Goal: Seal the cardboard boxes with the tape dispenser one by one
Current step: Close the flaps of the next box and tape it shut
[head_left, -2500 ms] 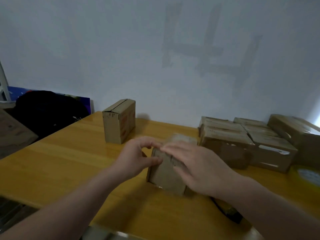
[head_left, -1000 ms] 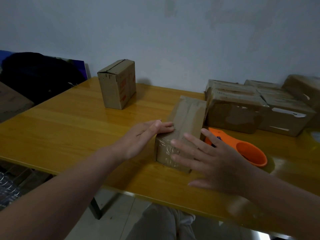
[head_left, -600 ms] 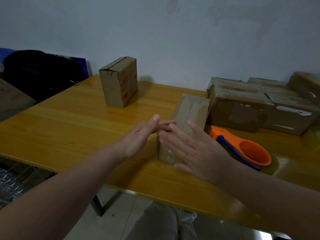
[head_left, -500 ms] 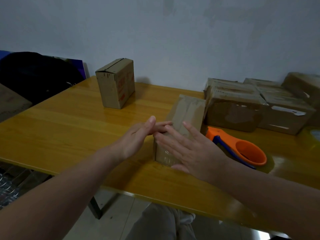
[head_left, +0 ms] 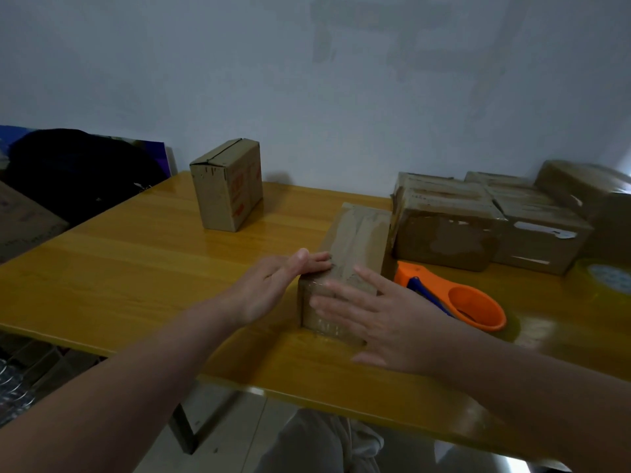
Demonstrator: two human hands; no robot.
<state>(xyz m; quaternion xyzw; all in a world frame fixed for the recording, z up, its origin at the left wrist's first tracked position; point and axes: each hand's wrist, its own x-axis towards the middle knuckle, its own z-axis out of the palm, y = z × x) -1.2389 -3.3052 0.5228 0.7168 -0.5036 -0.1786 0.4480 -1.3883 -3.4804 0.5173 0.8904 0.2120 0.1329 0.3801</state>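
The taped box [head_left: 356, 240] sits near the desk's [head_left: 119, 268] front edge, with the left hand [head_left: 273, 288] flat on its left side and the right hand [head_left: 386, 322] flat on the near face. Open grip on both, probably smoothing tape down. The tape dispenser [head_left: 478, 310] lies just right of it, so the free room is toward the desk's left edge, where the unsealed box [head_left: 227, 189] stands.

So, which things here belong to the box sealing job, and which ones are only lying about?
Job: taped cardboard box pressed by the left hand and right hand; orange tape dispenser beside it; box without visible tape far left; sealed boxes on the right.
Lying about: black bag; blue board behind it.
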